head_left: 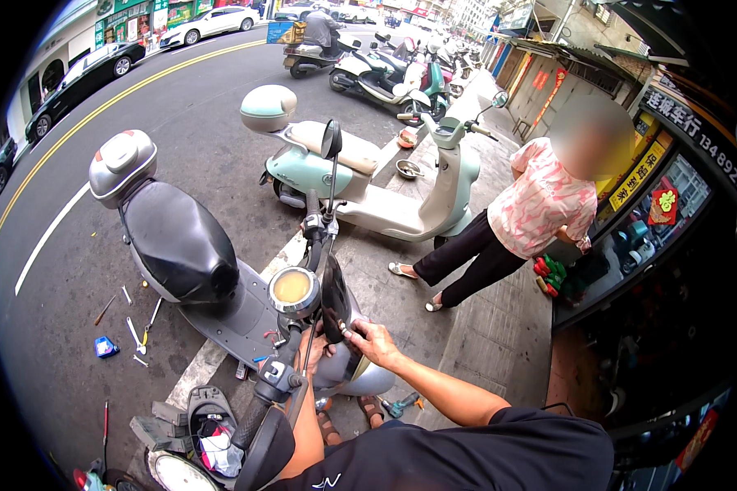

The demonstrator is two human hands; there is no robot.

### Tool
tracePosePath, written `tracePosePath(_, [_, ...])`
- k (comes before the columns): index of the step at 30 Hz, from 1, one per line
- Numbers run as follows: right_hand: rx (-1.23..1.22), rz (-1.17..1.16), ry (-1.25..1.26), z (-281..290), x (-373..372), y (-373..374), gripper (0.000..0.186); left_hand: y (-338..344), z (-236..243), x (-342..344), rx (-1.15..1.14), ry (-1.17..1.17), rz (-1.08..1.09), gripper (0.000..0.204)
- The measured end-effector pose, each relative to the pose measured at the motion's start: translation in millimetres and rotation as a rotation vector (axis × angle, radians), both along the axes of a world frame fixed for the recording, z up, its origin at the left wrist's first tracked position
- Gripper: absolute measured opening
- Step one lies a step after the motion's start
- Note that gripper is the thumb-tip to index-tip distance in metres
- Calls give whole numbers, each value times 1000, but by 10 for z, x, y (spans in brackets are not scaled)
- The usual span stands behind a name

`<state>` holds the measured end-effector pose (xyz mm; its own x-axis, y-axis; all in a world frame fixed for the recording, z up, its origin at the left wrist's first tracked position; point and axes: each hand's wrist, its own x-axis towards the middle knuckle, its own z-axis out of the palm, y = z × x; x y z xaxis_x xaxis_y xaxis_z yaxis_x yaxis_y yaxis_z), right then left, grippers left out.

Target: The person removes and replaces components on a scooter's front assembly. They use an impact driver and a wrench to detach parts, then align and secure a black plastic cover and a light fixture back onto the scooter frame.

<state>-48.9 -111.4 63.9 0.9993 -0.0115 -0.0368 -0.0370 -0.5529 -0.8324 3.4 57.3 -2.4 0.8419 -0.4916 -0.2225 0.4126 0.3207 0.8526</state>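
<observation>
In front of me is a grey scooter with a black seat and a round gauge on its handlebar. My right hand reaches in from the right, thumb and fingers pinched at the edge of a glossy dark front panel. Something small and pale may sit at its fingertips, too small to name. My left hand is low behind the handlebar and a cable, close to that panel's lower end. Its fingers are mostly hidden. Nearest me is the handlebar's black grip.
Wrenches, a screwdriver and a blue box lie on the ground at left. A teal power drill rests near my feet. Beyond stands a mint-and-cream scooter. A person stands at right beside the shop front.
</observation>
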Motion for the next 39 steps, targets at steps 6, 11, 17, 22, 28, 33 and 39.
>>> tracePosePath(6, [13,-21,8,-64,5,-36,23,-68,18,10,101,6,29,20])
tracePosePath(11, [-11,0,-9,25,13,-3,23,-25,174,-2,101,-47,-5,18])
tracePosePath(17, [-1,-6,-6,-26,5,-11,23,-23,11,24,84,-73,-37,19])
tracePosePath(22, [51,-7,14,-53,14,-5,22,-3,46,-8,13,-46,-15,21])
tracePosePath(28, [70,16,10,-95,28,-12,19,2,44,17,51,-51,-27,22])
tracePosePath(33, [104,0,19,-95,10,-22,18,-19,136,-40,-40,-11,4,21])
tracePosePath(39, [97,12,38,-57,27,-8,19,6,-14,31,37,-78,-52,21])
